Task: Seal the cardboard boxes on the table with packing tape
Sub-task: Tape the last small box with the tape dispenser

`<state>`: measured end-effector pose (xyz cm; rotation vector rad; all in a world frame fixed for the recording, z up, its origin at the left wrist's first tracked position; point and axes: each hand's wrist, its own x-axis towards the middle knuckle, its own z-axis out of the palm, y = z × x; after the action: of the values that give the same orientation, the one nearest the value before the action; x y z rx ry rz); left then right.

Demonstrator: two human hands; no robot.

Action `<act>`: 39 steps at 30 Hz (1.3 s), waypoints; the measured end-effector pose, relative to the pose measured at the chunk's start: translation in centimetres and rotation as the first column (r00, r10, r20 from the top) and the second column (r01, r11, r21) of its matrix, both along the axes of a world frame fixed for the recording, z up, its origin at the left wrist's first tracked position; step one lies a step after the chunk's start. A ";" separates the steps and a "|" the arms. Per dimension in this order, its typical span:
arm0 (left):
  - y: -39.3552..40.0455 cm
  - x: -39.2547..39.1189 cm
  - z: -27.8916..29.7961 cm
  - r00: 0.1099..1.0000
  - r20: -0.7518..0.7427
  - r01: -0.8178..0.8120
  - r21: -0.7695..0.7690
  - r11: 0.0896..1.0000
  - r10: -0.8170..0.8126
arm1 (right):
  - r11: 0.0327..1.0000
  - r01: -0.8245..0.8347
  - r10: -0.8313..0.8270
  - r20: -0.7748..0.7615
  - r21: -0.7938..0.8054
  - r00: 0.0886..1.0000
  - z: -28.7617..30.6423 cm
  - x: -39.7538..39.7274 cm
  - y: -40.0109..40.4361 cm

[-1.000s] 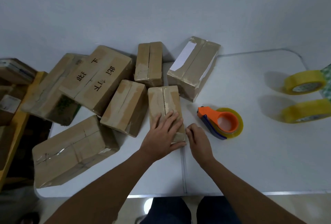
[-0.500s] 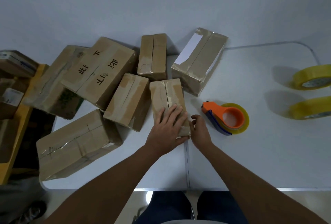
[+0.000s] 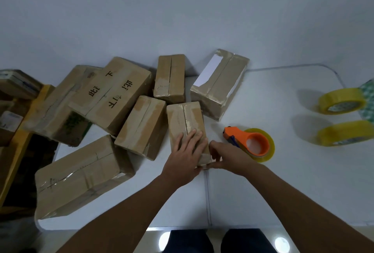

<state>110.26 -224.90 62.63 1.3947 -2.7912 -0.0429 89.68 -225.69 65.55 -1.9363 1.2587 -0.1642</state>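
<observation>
My flat left hand [image 3: 187,151] presses the small cardboard box [image 3: 185,119], right hand [image 3: 226,156] pinching its near corner; tape dispenser [image 3: 250,143] at two o'clock, nearer my right.

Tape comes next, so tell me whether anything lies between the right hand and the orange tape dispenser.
Nothing visible does. The right hand rests at the near right corner of the small box; the tape dispenser lies just beyond it, with only bare table between.
</observation>
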 end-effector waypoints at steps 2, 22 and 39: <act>0.0 -0.1 0.1 1.000 0.006 -0.004 0.015 1.000 0.004 | 0.999 -0.042 0.041 -0.079 -0.007 0.996 0.0 0.3 -0.3; -0.9 3.3 8.3 0.365 -0.593 -0.064 0.754 0.654 0.718 | 0.875 0.181 -0.217 -0.030 -0.450 0.976 2.3 5.1 5.0; 6.3 7.8 2.3 -0.325 -0.023 0.267 0.957 0.115 0.946 | 0.893 -0.004 -0.230 -0.464 -0.450 0.856 -1.4 9.6 5.2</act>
<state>118.09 -218.59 64.95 1.4797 -0.2258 -1.7922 99.24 -220.53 64.18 -2.3888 1.8142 0.0136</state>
